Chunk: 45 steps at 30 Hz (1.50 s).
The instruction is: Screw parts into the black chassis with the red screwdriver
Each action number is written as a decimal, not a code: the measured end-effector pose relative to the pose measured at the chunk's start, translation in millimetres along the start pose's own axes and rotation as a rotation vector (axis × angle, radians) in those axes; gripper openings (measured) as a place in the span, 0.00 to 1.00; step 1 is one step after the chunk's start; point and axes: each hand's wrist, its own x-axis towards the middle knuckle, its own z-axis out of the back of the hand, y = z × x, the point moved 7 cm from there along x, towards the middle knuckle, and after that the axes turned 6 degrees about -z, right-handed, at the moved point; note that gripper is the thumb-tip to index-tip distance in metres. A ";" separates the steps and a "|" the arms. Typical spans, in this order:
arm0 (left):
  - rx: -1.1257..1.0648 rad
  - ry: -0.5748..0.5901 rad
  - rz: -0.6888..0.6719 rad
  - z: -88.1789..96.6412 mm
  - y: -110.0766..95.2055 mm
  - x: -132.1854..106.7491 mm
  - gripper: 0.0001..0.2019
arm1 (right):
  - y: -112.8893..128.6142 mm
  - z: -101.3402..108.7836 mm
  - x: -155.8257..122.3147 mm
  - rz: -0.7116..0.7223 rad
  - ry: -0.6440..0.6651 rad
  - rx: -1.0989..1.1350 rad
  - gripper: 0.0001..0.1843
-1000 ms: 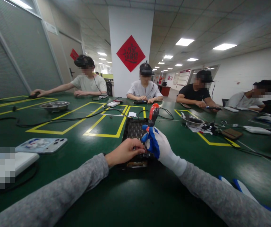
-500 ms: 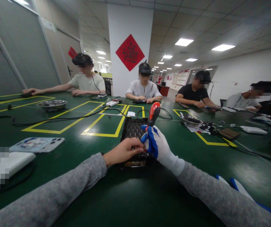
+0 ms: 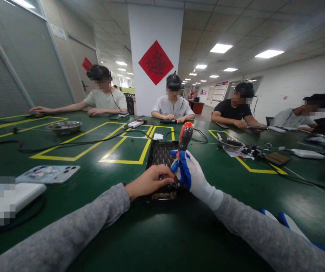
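My right hand, in a white and blue glove, is closed around a screwdriver with a red and black handle. The screwdriver stands nearly upright, handle up, its shaft pointing down at an open black casing. That casing lies lengthwise in front of me, with rows of small parts inside and a brownish strip at its near end. My bare left hand reaches over it from the left, thumb and fingers pinched beside the lower shaft. Whatever the pinch holds is too small to make out.
A phone and a white device lie at left. Metal bowls stand farther off, one at right beside dark parts. Black cables cross the green table. Another glove lies by my right forearm. Several people sit opposite.
Both hands and the screwdriver hold nearly the same pose over the casing. The whole view has shifted very slightly. At the far left, a person's hand has moved a little.
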 end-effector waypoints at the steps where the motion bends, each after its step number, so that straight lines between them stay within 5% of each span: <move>1: -0.010 -0.011 0.019 -0.3 2.4 -0.6 0.08 | 0.9 -0.1 -0.4 0.008 -0.008 -0.014 0.18; 10: 0.012 0.022 -0.038 -1.1 -0.5 -0.7 0.09 | -0.8 -1.2 1.3 -0.018 0.018 -0.004 0.21; 16: 0.031 -0.033 0.064 1.1 4.5 -1.8 0.10 | 3.8 -2.6 -1.9 0.014 -0.021 -0.032 0.19; 23: 0.030 0.027 -0.042 -2.1 -2.1 -0.8 0.10 | 4.5 -4.0 -2.2 -0.017 -0.028 -0.053 0.17; 30: 0.035 -0.036 0.061 1.3 6.0 -2.4 0.10 | 7.3 -6.2 -3.1 0.016 -0.036 -0.030 0.16; 36: -0.003 0.016 -0.051 -1.2 -3.7 -0.6 0.09 | 4.5 -4.8 -1.3 -0.001 -0.024 -0.068 0.16; 45: -0.022 -0.022 0.086 -0.8 7.5 -3.3 0.09 | 3.5 -4.2 -1.8 0.018 -0.023 -0.051 0.16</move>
